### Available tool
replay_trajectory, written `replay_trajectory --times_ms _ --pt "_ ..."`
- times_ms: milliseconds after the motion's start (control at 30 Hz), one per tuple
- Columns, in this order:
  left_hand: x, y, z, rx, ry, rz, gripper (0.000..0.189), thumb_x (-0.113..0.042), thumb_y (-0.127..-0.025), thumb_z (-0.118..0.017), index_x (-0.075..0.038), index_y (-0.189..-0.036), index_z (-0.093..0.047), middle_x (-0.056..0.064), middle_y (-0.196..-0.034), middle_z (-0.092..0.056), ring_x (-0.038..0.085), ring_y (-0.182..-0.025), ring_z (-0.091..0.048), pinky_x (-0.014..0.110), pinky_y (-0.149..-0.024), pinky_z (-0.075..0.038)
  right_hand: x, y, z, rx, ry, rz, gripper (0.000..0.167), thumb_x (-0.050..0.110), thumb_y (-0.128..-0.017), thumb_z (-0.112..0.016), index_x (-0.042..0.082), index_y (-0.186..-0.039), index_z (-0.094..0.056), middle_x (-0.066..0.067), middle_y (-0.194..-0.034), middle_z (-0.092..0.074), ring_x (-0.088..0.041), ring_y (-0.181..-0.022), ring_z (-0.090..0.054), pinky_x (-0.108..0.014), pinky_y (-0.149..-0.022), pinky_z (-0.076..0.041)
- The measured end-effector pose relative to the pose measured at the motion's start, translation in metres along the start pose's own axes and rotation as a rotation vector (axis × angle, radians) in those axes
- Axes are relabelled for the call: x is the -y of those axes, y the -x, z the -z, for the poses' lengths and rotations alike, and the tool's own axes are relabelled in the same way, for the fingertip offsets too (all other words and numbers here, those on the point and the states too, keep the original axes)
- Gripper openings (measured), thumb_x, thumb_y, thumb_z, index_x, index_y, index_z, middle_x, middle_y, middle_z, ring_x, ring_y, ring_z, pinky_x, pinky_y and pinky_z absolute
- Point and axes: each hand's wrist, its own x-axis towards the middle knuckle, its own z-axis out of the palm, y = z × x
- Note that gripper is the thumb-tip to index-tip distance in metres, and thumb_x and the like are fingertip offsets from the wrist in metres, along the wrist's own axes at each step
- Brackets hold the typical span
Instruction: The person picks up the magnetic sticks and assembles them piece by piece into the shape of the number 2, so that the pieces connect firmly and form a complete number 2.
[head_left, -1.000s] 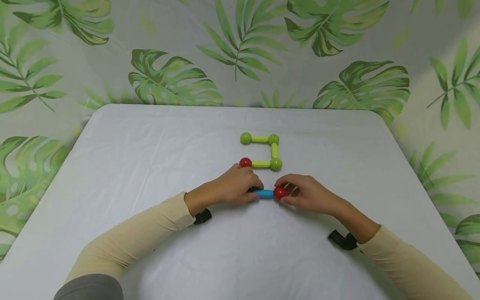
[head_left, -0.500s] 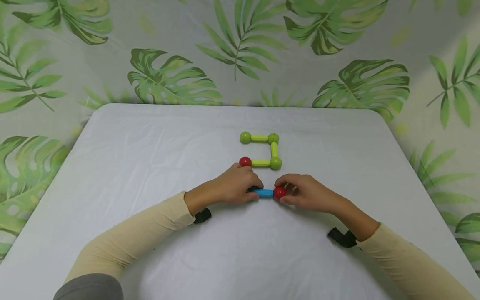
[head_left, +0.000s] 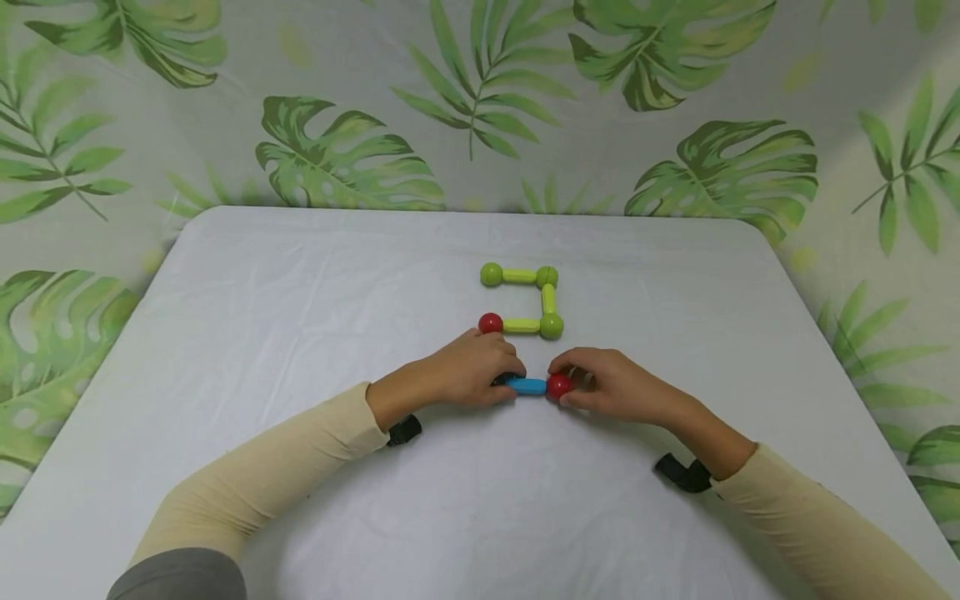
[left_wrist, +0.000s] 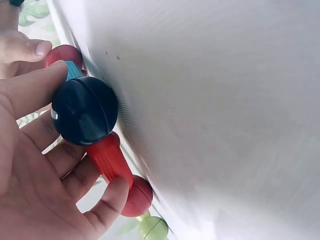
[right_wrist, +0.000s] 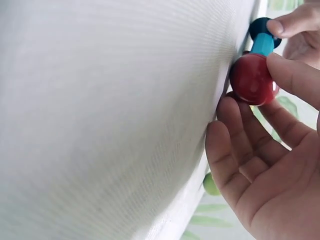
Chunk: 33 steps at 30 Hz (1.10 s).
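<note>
My left hand [head_left: 474,371] holds a dark blue ball [left_wrist: 85,111], thumb and fingers around it; in the head view the hand mostly covers this ball. A blue magnetic stick [head_left: 528,386] runs from the ball to a red ball [head_left: 558,387]. That red ball is pinched by my right hand [head_left: 618,387], thumb on one side and fingers on the other. From the dark ball a red stick [left_wrist: 110,157] leads to a second red ball [head_left: 491,323], and my left little finger lies against this stick's end. Green balls and yellow-green sticks [head_left: 521,325] continue the chain.
Beyond the hands, the chain bends twice and ends in a green ball [head_left: 491,274]. All lies on a table with a white cloth [head_left: 675,292]. A leaf-patterned curtain [head_left: 487,100] hangs behind the far edge. Black wrist cameras [head_left: 682,473] sit under both forearms.
</note>
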Motion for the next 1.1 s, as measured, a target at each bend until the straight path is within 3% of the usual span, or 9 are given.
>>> replay_trajectory --times_ms 333,500,633,767,900,1100 --pt "0.004 0.004 -0.001 -0.028 -0.008 -0.028 0.032 -0.032 -0.092 -0.07 -0.015 -0.118 -0.071 0.0 -0.119 -0.068 0.017 -0.115 -0.057 0.038 -0.096 -0.048 -0.001 -0.003 -0.001 -0.009 0.014 -0.004 0.036 0.015 -0.088 -0.074 0.007 -0.121 -0.063 -0.004 -0.112 -0.068 -0.015 -0.096 -0.063 -0.03 -0.082 -0.056" --pt "0.006 0.015 0.001 -0.071 -0.013 -0.016 0.034 -0.032 -0.093 -0.068 -0.013 -0.12 -0.07 0.004 -0.128 -0.064 0.021 -0.125 -0.052 0.04 -0.102 -0.047 0.0 -0.002 0.0 -0.014 0.021 -0.015 0.037 0.016 -0.089 -0.074 0.008 -0.123 -0.061 -0.004 -0.114 -0.066 -0.015 -0.097 -0.062 -0.028 -0.082 -0.056" --pt "0.008 0.035 0.007 -0.163 -0.013 -0.01 0.031 -0.029 -0.091 -0.069 -0.014 -0.118 -0.071 0.002 -0.126 -0.065 0.023 -0.125 -0.053 0.041 -0.1 -0.049 -0.002 0.011 0.011 -0.072 0.091 -0.035 0.038 0.014 -0.09 -0.071 0.008 -0.126 -0.06 -0.005 -0.119 -0.066 -0.017 -0.098 -0.064 -0.032 -0.083 -0.057" --pt "0.012 0.065 0.009 -0.232 0.012 0.023 0.031 -0.028 -0.091 -0.07 -0.014 -0.119 -0.07 0.002 -0.125 -0.065 0.023 -0.125 -0.054 0.042 -0.101 -0.049 -0.009 0.042 0.027 -0.232 0.255 -0.022 0.036 0.011 -0.089 -0.072 0.01 -0.123 -0.062 -0.004 -0.119 -0.067 -0.019 -0.096 -0.067 -0.038 -0.08 -0.057" --pt "0.022 0.094 0.009 -0.289 0.05 0.078 0.031 -0.025 -0.09 -0.071 -0.011 -0.118 -0.07 0.003 -0.123 -0.066 0.025 -0.123 -0.055 0.044 -0.103 -0.048 -0.018 0.072 0.038 -0.374 0.356 0.002 0.037 0.007 -0.084 -0.077 0.014 -0.118 -0.064 -0.003 -0.115 -0.067 -0.02 -0.091 -0.068 -0.034 -0.074 -0.057" --pt "0.035 0.118 0.016 -0.384 0.03 0.165 0.029 -0.022 -0.089 -0.072 -0.009 -0.115 -0.07 0.005 -0.122 -0.066 0.029 -0.122 -0.056 0.049 -0.099 -0.048 -0.028 0.086 0.044 -0.455 0.434 0.045 0.043 0.004 -0.076 -0.082 0.015 -0.115 -0.066 0.0 -0.113 -0.067 -0.019 -0.089 -0.066 -0.029 -0.072 -0.054"
